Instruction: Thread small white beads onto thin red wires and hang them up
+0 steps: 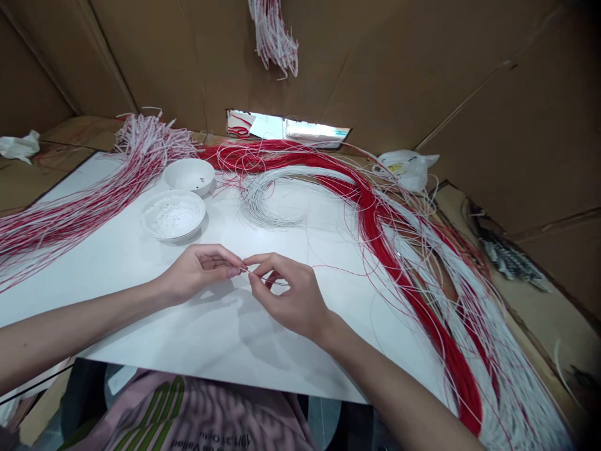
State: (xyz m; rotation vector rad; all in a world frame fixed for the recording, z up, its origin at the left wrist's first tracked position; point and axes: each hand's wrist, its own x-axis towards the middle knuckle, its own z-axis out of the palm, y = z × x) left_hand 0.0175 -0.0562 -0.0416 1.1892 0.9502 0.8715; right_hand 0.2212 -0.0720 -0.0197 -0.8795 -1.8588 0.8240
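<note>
My left hand (206, 269) is closed in a pinch on the end of a thin wire, just in front of the bowls. Close beside it, my right hand (291, 291) pinches the same wire (246, 270) between thumb and forefinger. The fingertips of the two hands nearly meet. A thin strand trails from my right hand toward a thick bundle of red wires (375, 219) and white wires (469, 313) on the right. Whether a small part sits on the wire's end is too small to tell.
Behind my left hand stand a white bowl of small white pieces (173, 216) and a second white bowl (188, 175) with a few dark bits. White-tipped red wires (107, 181) lie at left. A plastic bag (408, 169) rests at the back. Cardboard walls (399, 75) surround the white table (197, 338).
</note>
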